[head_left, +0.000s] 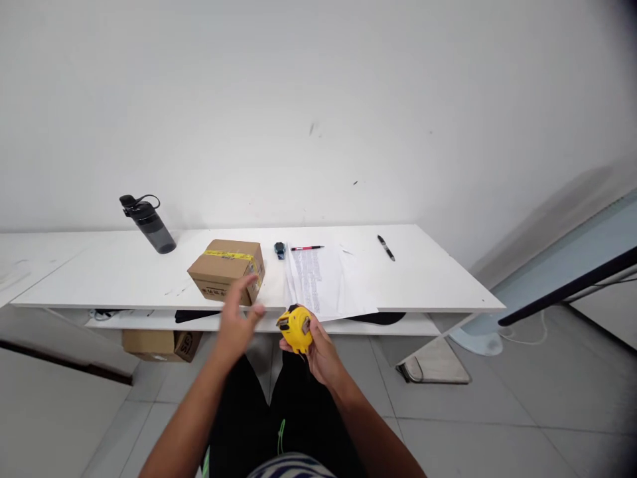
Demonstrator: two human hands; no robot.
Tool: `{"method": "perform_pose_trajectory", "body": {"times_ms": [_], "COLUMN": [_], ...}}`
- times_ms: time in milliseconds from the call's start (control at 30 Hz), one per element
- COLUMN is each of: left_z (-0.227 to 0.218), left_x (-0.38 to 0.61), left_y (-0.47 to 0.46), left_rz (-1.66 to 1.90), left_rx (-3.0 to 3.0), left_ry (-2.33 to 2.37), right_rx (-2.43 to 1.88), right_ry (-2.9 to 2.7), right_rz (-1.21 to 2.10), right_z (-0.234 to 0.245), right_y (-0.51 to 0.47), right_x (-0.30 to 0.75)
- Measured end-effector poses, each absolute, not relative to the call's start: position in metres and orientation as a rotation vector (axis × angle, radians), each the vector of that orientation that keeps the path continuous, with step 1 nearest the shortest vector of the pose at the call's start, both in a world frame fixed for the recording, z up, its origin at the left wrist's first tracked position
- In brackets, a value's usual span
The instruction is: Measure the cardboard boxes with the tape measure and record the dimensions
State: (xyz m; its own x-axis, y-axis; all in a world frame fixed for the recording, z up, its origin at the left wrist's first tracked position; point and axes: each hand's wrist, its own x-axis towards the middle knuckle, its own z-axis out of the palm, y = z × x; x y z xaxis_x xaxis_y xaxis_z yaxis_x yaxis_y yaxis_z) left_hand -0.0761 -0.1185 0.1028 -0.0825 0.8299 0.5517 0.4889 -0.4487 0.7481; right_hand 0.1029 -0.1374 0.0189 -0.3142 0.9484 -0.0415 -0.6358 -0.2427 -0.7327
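A yellow tape measure with black trim is gripped in my right hand, in front of the desk's near edge. My left hand is raised close by with thumb and fingers apart, holding nothing. It overlaps the front of a small cardboard box sealed with yellow tape on the white desk; whether it touches the box I cannot tell. Right of the box lie a dark wristwatch, a red and black pen and printed paper sheets.
A dark water bottle stands at the back left of the desk, and a black pen lies at the right. Under the desk are a shelf and a larger cardboard box on the floor. A white wall rises behind.
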Motion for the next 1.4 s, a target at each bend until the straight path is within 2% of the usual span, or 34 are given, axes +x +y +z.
{"method": "perform_pose_trajectory", "body": {"times_ms": [100, 233, 333, 433, 533, 633, 800, 1400], "left_z": [0.077, 0.06, 0.05, 0.034, 0.016, 0.003, 0.0, -0.003], "left_x": [-0.036, -0.018, -0.017, -0.018, -0.02, -0.024, -0.027, -0.033], "left_y": [-0.128, -0.1, -0.065, -0.034, -0.013, -0.004, -0.004, 0.004], "left_rz": [1.155, 1.147, 1.22, 1.332, 1.423, 1.433, 1.412, 1.405], "left_rx": [1.732, 1.625, 1.631, 1.681, 1.723, 1.647, 1.6, 1.519], "left_ry": [1.045, 0.952, 1.064, 1.289, 1.476, 1.547, 1.506, 1.41], "right_rx": [-0.582, -0.726, -1.09, -1.488, -1.816, -1.878, -1.836, -1.817], "right_ry": [-0.793, -1.214, -1.729, -1.895, -2.149, -2.399, -2.524, -2.755], "right_rz": [1.75, 1.593, 1.13, 0.582, 0.31, 0.233, 0.092, 0.004], "right_z": [0.016, 0.021, 0.038, 0.058, 0.066, 0.06, 0.044, 0.039], "right_y": [-0.137, -0.113, -0.065, 0.007, 0.079, 0.122, 0.139, 0.101], "right_x": [0.106, 0.131, 0.162, 0.184, 0.189, 0.184, 0.182, 0.208]}}
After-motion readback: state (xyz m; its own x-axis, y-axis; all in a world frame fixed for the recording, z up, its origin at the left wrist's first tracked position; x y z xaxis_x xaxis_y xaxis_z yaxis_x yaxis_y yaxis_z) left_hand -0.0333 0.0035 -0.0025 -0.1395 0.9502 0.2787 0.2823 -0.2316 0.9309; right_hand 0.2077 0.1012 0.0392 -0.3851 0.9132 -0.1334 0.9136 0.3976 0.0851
